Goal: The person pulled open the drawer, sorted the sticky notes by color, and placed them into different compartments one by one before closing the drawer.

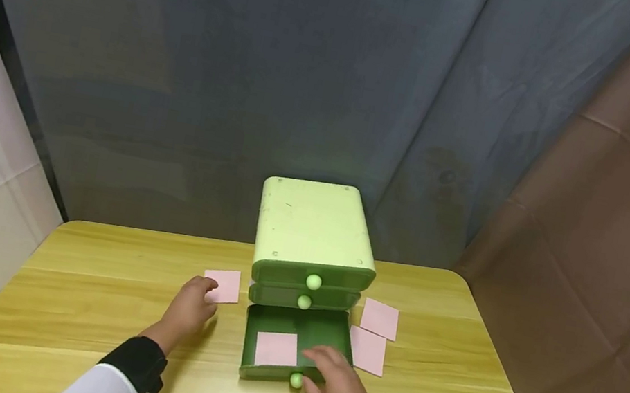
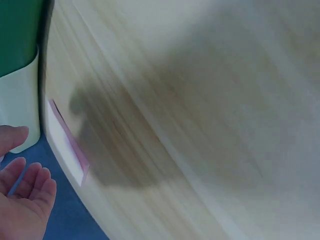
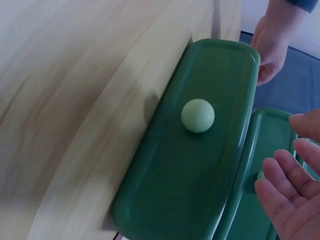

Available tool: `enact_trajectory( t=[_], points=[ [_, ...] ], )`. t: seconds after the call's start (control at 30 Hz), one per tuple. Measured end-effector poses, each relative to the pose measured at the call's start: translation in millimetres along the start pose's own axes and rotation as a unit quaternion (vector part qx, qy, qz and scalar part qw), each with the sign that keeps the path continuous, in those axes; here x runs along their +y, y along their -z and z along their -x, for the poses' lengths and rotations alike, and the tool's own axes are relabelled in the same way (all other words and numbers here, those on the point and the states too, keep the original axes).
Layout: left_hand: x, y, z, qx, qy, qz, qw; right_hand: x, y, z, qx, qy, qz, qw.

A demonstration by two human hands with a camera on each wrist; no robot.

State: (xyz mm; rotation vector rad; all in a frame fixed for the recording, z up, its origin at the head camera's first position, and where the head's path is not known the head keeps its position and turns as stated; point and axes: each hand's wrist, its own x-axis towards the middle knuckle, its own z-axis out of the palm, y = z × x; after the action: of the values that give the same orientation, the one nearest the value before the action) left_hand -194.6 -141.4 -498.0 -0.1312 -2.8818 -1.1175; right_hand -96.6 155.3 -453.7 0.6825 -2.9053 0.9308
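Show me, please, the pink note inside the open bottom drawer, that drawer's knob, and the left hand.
pink note (image 1: 276, 348), head view, its middle.
drawer's knob (image 3: 197, 115), right wrist view, ball's face.
left hand (image 1: 190, 308), head view, back of hand.

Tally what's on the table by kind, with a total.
Pink paper squares: 4 (one left of the cabinet, one in the open bottom drawer, two on the right)
Green drawer cabinet: 1
Drawers: 3
Round knobs: 3
Hands: 2, left hand, right hand
Total: 13
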Motion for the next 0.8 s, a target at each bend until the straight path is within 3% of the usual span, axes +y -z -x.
enact_trajectory(
  t=[0.33,0.57,0.8],
  points=[
    [-4.8,-10.5,-26.5,-0.033,-0.001,-0.063,0.9974,-11,-12,-9,0.006,0.049,0.012,0.999],
    [-2.3,-17.8,-40.7,-0.054,-0.007,-0.075,0.9957,-22,-19,-13,-0.033,0.086,0.015,0.996],
    [-3.1,-17.5,-56.5,-0.077,-0.003,-0.098,0.9923,-28,-31,-14,-0.045,0.144,0.013,0.988]
  ],
)
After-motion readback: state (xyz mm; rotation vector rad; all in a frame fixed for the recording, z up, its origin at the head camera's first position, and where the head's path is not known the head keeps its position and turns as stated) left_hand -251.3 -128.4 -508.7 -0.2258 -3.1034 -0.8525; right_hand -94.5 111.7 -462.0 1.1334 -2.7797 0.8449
